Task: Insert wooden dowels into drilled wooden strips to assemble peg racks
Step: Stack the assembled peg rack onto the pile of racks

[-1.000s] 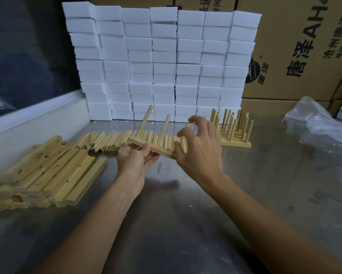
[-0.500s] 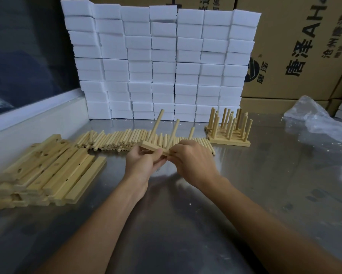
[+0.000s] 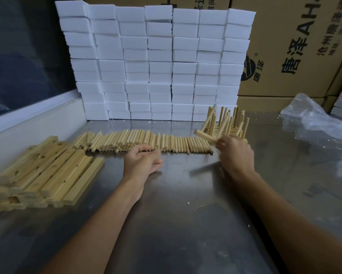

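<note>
Rightward, the right hand point(image 3: 235, 155) grips a pegged strip point(image 3: 205, 136), tilted, just beside the finished racks point(image 3: 233, 123); the left hand point(image 3: 142, 161), fingers loosely curled and holding nothing, rests at the dowel row point(image 3: 126, 141) on the worktop point(image 3: 186, 214); drilled strips point(image 3: 47, 175) lie left

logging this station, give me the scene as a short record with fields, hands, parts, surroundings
left hand: left hand rests at the near edge of the loose dowels, holding nothing clearly
right hand: right hand grips a pegged strip, tilted, beside the finished racks
blank stock: drilled strips piled at far left
surface: metal table
backdrop: white foam blocks, cardboard boxes, plastic bag
</note>
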Demonstrator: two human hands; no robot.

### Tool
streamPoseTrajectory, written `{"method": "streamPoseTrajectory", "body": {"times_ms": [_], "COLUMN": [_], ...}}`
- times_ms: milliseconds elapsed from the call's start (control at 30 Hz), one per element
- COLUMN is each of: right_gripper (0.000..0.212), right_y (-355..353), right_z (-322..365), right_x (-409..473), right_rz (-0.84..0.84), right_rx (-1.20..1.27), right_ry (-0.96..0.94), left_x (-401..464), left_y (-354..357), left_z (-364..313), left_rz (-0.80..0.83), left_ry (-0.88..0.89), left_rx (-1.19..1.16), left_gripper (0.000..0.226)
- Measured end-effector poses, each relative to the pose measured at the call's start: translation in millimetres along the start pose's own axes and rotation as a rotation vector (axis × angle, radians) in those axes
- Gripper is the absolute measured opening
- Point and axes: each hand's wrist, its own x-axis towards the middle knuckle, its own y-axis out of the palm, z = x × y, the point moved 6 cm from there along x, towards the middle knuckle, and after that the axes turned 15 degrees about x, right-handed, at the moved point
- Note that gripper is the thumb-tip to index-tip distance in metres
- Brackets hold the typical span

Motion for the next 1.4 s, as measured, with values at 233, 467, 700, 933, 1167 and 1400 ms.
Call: {"method": "streamPoseTrajectory", "body": {"times_ms": [233, 467, 700, 933, 1167, 1400], "right_gripper": [0.011, 0.019, 0.017, 0.026, 0.034, 0.041], "right_y": [-9.3, -4.3, -0.4, 10.6, 18.4, 26.3], "right_z": [-43.0, -56.2, -59.9, -63.9, -69.2, -76.9], "right_x": [5.7, 6.7, 10.8, 16.3, 22.0, 31.0], "right_rz": [-0.046, -0.026, -0.018, 0.043, 0.140, 0.197], "right_rx": [-0.084, -0.119, -0.085, -0.063, -0.112, -0.125], "right_ry": [0.232, 0.310, 0.319, 0.306, 0.269, 0.272], "left_x": [0.7, -0.6, -1.2, -0.2, -1.3, -4.6], "left_y": [-1.7, -1.4, 0.2, 0.9, 1.9, 2.0], "left_z": [0.4, -0.2, -0.3, 0.6, 0.2, -2.0], "left_rz": [0.017, 0.029, 0.036, 0.039, 0.036, 0.035], "left_ry": [-0.019, -0.013, 0.002, 0.005, 0.007, -0.001], "left_rx": [-0.020, -0.029, -0.016, -0.024, -0.011, 0.017], "left_gripper": [0.023, 0.022, 0.019, 0.013, 0.011, 0.012]}}
